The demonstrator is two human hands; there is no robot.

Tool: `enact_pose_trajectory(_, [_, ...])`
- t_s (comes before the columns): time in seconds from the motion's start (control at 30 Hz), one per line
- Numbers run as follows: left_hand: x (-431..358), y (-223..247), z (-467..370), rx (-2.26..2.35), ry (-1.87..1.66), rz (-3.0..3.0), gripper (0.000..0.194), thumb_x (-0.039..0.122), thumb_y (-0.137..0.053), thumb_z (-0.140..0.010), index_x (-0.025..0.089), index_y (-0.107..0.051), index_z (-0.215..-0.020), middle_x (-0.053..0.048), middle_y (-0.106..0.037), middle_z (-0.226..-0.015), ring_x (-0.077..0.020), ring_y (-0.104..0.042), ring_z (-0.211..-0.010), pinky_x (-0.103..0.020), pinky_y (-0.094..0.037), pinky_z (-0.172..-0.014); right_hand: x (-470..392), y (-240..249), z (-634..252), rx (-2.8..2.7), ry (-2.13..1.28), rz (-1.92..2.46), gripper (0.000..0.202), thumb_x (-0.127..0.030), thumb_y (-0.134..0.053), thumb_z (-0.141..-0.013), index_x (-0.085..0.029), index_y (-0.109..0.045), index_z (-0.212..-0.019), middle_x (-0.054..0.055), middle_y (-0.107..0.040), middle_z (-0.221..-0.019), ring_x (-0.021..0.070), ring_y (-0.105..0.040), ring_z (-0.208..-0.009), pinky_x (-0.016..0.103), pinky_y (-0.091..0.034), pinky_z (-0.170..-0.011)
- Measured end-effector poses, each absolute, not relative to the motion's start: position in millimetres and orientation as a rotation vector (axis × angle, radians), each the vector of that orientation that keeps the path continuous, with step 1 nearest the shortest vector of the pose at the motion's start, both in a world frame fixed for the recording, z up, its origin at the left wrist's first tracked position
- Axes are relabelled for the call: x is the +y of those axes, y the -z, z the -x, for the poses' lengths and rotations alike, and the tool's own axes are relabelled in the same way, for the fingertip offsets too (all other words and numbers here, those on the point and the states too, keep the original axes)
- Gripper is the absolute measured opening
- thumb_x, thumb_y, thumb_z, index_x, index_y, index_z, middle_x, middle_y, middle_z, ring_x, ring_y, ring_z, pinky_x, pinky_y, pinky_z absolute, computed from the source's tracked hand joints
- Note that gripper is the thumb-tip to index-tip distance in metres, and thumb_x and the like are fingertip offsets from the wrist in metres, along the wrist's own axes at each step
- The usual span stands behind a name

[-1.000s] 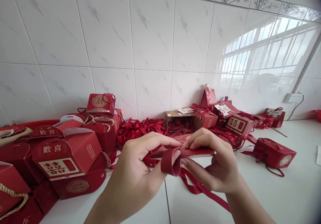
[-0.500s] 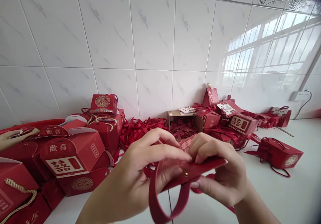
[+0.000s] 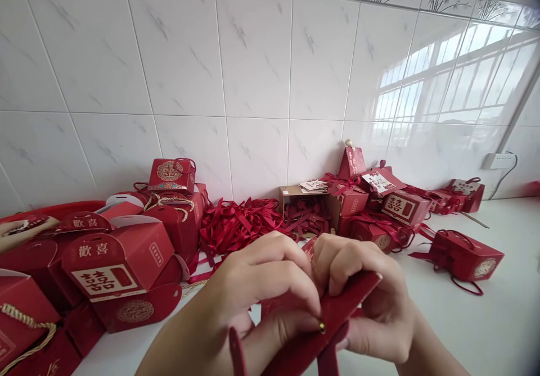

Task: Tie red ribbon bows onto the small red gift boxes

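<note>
Red card [image 3: 352, 300] now steeper over white tabletop [image 3: 491, 334], tiled wall [image 3: 257, 67] behind

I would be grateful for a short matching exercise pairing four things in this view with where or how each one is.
1. Left hand
2. White socket
3. Ribbon pile
4. Cardboard box

A. Heaped, bright red, beside an open container
B. Fingertips at a small gold-coloured fastener against the red card
C. Open, with dark red strips inside
D. Mounted on the tiled wall, towards the right

Pairs: 1-B, 2-D, 3-A, 4-C
</note>
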State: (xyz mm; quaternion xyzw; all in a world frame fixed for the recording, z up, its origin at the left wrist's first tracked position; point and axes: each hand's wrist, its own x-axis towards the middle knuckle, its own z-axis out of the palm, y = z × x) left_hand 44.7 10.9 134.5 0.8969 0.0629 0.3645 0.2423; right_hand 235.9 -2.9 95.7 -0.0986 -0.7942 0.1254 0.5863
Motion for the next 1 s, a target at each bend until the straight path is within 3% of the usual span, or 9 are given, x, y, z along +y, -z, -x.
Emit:
enact_pose_trajectory(0.23, [10, -131, -46, 0.224, -1.027, -2.488, 0.01, 0.018, -0.057, -0.087, 0.02, -0.062, -0.079, -0.004, -0.065, -0.078, -0.0158, -0.056, -0.076, -0.027, -0.047, -0.075, -4, -99, -241, -1.921, -0.237, 0.289, 0.023, -0.03, -0.071, -0.075, -0.02, -0.05, -0.078, 0.002, -0.058, -0.068, 0.0135, -0.052, -0.058, 0.029, -0.044, -0.053])
enact_pose_trajectory(0.63, [6, -137, -50, 0.262, -0.894, -2.701, 0.017, 0.004, -0.054, -0.082, 0.02, -0.057, -0.077, 0.001, -0.066, -0.076, -0.0122, -0.057, -0.068, -0.027, -0.041, -0.075, -6, -107, -253, -2.12, -0.193, 0.332, 0.019, -0.029, -0.067, -0.079, -0.02, -0.05, -0.079, 0.001, -0.058, -0.067, 0.0129, -0.051, -0.056, 0.029, -0.042, -0.054])
enact_pose_trajectory(0.8, [5, -132, -50, 0.379, -0.877, -2.596, 0.012, 0.009, -0.056, -0.084, 0.02, -0.059, -0.079, 0.001, -0.065, -0.081, -0.0122, -0.057, -0.078, -0.023, -0.043, -0.076, -7, -107, -258, -2.143, -0.138, 0.376, 0.018, -0.027, -0.067, -0.079, -0.021, -0.05, -0.08, 0.002, -0.061, -0.07, 0.0138, -0.054, -0.06, 0.028, -0.043, -0.055])
enact_pose_trajectory(1.0, [5, -132, -50, 0.531, -0.649, -2.572, 0.011, 0.015, -0.053, -0.088, 0.023, -0.06, -0.091, 0.003, -0.064, -0.093, -0.0109, -0.056, -0.087, -0.019, -0.043, -0.079, -6, -104, -257, -2.086, -0.143, 0.369, 0.025, -0.038, -0.063, -0.081, -0.019, -0.049, -0.074, 0.0, -0.056, -0.064, 0.0113, -0.048, -0.056, 0.025, -0.037, -0.053])
